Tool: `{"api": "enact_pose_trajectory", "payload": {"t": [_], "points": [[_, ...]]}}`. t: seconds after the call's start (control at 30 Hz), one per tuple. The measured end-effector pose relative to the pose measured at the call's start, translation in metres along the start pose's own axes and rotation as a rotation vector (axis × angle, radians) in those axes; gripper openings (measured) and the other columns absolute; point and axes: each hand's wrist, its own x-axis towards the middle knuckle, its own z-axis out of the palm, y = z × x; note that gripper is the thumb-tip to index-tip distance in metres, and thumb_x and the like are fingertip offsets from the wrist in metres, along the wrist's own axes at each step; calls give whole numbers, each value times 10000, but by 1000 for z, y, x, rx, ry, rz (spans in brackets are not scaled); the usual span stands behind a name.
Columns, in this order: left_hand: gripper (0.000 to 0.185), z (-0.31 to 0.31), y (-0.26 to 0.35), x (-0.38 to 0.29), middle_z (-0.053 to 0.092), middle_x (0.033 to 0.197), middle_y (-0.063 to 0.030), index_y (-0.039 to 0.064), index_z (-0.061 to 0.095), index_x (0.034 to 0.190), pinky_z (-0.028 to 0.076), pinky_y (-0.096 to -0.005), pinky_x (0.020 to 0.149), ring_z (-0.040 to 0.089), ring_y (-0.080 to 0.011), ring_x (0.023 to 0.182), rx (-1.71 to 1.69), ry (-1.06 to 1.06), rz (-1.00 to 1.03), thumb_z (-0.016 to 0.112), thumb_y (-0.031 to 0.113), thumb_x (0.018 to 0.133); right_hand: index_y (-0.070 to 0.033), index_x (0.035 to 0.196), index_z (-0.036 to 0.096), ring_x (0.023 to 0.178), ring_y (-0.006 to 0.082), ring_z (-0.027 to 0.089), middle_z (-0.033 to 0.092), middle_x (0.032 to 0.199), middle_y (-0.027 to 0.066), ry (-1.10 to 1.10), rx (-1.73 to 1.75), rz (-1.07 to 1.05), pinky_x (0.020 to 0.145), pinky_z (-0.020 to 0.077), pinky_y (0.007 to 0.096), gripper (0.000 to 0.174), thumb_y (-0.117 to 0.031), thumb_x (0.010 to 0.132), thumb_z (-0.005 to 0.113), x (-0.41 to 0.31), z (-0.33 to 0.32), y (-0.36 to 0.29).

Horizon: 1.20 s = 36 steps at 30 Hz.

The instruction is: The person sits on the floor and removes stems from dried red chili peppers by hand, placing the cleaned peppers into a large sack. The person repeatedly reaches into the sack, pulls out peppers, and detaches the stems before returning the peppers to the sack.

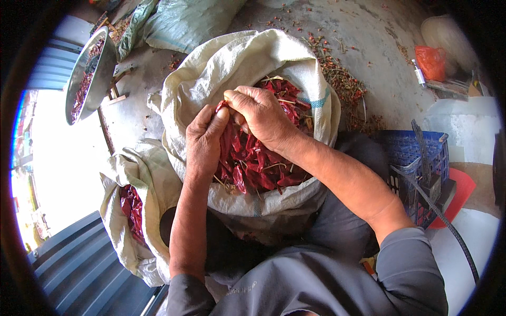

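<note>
A large white woven sack [205, 71] with a rolled-down rim stands open before me, filled with dried red chili peppers [257, 166]. Over its mouth, my left hand [205, 138] pinches one dried chili [221, 106] between thumb and forefinger. My right hand [259, 112] meets it there, its thumb and fingers closed at the same chili; whether they grip the pod or its stem is hidden. Pale stems and dry bits are mixed among the peppers.
A smaller woven sack [152, 173] of chilies leans at left. Beyond it a metal bowl [101, 75] holds more chilies. Stem debris [344, 85] is heaped on the concrete floor. A blue plastic crate [411, 138] stands at right, and a full greenish sack [185, 23] lies behind.
</note>
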Motion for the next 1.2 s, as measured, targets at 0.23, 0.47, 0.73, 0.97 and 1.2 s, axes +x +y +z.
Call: {"api": "enact_pose_trajectory", "payload": {"t": [0.23,0.47,0.73,0.97,1.2], "points": [[175,22,10,-5,660,919,-88,4,595,1054,548,-282,686,645,-161,776,-378,-10,3,520,161,1038,-35,858,620,582,73,528,571,672,8,52,-122,-170,524,436,249,265,-236,1011,543,7,-1,11],[125,6,8,-2,643,866,-52,51,586,1018,532,-289,574,634,-145,698,-348,-6,-93,513,150,1038,9,894,618,712,360,680,674,789,190,139,-724,-760,621,516,397,181,-159,959,602,5,0,8],[103,10,10,-5,594,777,-62,57,549,988,414,-239,458,512,-125,543,-352,30,-43,518,152,1013,-25,877,631,605,45,540,602,706,-24,-63,27,16,527,445,240,251,-225,1007,550,6,-2,2],[106,13,16,-3,597,750,-70,51,559,986,426,-272,464,525,-142,532,-445,86,-29,508,139,1017,-66,896,622,546,41,474,527,637,-28,27,10,-197,463,391,211,201,-223,998,548,8,-2,-11],[89,-6,22,-5,640,857,-71,51,583,1048,483,-262,569,578,-158,660,-339,177,-100,535,109,1002,19,1115,590,836,227,708,720,942,124,524,-886,-562,712,567,373,501,-384,866,751,49,-73,-41]]}}
